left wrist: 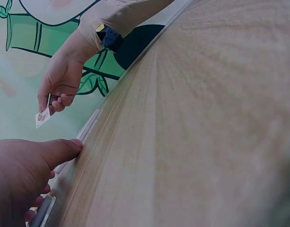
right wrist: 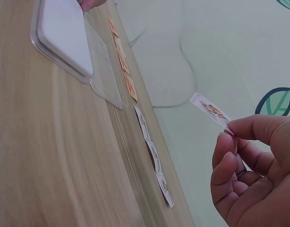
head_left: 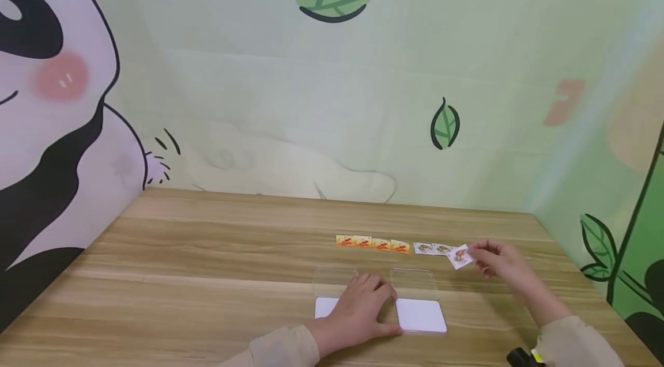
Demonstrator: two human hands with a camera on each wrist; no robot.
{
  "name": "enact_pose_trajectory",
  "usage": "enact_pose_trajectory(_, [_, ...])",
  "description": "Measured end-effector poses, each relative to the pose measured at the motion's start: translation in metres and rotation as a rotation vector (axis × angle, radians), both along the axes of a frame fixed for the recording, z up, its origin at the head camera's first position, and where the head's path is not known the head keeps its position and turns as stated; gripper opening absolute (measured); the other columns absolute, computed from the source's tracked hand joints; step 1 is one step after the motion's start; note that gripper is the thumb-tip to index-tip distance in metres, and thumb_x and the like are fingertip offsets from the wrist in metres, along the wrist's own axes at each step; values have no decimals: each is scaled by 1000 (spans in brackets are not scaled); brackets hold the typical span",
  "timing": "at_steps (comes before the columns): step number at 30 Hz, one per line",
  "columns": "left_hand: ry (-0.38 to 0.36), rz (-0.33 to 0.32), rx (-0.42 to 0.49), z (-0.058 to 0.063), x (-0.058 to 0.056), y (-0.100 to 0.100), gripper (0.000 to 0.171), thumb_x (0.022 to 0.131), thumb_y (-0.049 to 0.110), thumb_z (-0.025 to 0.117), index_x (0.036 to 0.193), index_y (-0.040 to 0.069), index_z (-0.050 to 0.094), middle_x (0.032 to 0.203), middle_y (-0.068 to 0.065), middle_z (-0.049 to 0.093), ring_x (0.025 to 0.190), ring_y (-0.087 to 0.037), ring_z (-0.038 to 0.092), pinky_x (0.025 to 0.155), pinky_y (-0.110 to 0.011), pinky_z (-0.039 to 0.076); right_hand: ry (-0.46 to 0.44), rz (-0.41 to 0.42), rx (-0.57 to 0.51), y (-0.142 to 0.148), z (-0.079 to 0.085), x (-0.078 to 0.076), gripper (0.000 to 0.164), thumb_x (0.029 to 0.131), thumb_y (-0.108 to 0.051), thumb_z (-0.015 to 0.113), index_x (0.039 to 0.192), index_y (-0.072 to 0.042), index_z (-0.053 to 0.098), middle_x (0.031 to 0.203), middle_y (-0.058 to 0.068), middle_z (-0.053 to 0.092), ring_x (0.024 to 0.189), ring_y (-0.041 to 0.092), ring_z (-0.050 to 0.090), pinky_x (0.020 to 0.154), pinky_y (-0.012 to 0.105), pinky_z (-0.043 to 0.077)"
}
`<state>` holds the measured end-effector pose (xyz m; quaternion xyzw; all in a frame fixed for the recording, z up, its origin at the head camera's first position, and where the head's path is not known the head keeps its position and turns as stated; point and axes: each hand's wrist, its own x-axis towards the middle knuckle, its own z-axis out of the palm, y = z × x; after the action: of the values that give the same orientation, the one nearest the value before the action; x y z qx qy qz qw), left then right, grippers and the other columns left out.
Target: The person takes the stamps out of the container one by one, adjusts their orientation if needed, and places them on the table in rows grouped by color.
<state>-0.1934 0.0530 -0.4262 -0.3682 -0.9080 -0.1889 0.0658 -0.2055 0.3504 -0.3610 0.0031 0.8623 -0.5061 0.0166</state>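
Note:
Between thumb and fingertips, my right hand pinches a small stamp-sized white picture card. In the right wrist view the card is raised and tilted, apart from a row of similar white cards on the table. My left hand rests across two flat clear cases with white insides and lids laid back. Its thumb lies extended at the near left corner of the right case, and the index finger reaches that case's far left corner. The hand partly covers the left case.
Several orange-yellow picture cards continue the row to the left, behind the cases. The wooden table meets a printed wall at its back edge. A dark strap device is on the right wrist.

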Motion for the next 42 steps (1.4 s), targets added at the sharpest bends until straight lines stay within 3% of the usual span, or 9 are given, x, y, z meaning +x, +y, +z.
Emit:
enact_pose_trajectory(16, [-1,9,-7,-1,1,0,47,78,53,73,110,22,62,118,4,55,121,-18,47,109,-49,38,-38,-97,-52,13,-4,-15,17,98,-20,53,100,-4,58,78,-11,56,70,3,56,61,21,49])
enact_pose_trajectory(29, [-5,12,-3,0,1,-1,47,77,53,73,110,22,62,116,4,55,119,-17,47,109,-49,38,-48,-136,-37,26,-11,-27,16,98,-20,54,100,-5,59,76,-16,56,69,0,57,60,20,49])
enact_pose_trajectory(42, [-10,11,-11,2,1,0,47,78,54,72,111,22,62,117,4,55,119,-17,47,109,-47,38,-71,-161,-32,41,-16,-33,23,97,-18,52,106,2,58,74,-16,58,67,-2,56,59,18,49])
